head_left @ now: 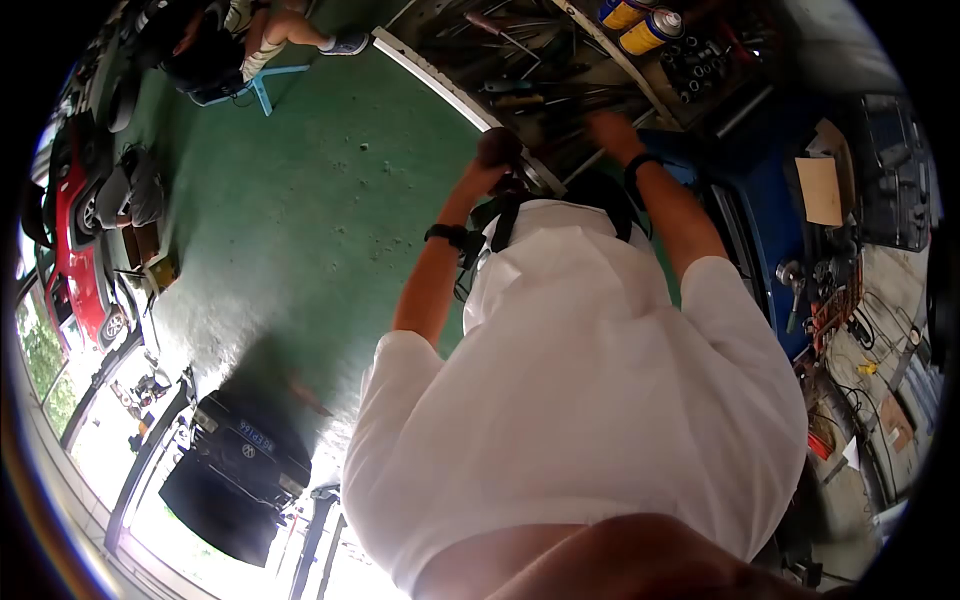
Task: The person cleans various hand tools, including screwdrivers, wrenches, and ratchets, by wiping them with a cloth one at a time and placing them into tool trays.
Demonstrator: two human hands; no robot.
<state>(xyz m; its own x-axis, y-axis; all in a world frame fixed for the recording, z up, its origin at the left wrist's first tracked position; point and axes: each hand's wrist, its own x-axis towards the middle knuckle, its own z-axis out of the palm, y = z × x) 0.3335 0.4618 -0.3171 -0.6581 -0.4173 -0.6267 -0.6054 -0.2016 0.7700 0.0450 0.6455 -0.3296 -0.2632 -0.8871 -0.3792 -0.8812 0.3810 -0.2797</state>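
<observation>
My left hand (485, 175) is at the near edge of an open drawer (430, 80), beside a dark round shape whose nature I cannot make out. Its fingers are hidden. Over the tools in the drawer is my right hand (612, 135), smeared by motion, so its fingers and anything in them cannot be told. Screwdrivers (515, 100) and other long tools lie in a jumble beyond the hands. Two blue and yellow spray cans (650, 32) lie at the drawer's far right, near several metal sockets (700, 65).
A person (265, 40) sits at the upper left by a blue stool (262, 90). Below stands a black car (245, 450), with a red car (80, 250) at the far left. A blue cabinet (765, 220) and a cluttered bench (900, 350) are on the right.
</observation>
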